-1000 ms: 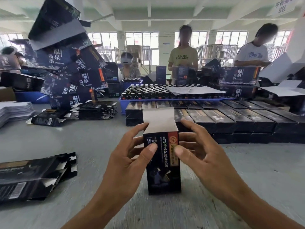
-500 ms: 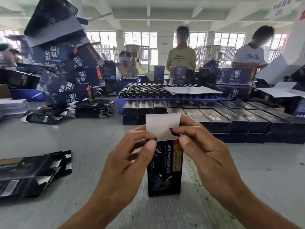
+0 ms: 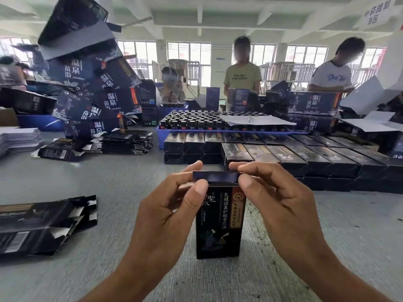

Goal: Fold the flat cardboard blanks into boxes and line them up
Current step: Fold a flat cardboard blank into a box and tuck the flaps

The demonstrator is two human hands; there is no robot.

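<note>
- We read "Hello Tuesday" on the yellow T-shirt (image 3: 242,76) of a person at the surface's far edge.
- We read "温泉苗浴" on the large dark cartons (image 3: 109,101) piled toward the far left corner, and on another carton (image 3: 314,103) at far right.
- The hanging sign (image 3: 374,15) ends in "B区".
- The upright box (image 3: 220,223) carries vertical Chinese lines we cannot fully read.

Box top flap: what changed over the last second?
The top flap went from standing up, pale inside showing, to folded down over the box mouth. Left hand and right hand shifted up to pinch its ends. The box stayed upright on the table.
</note>
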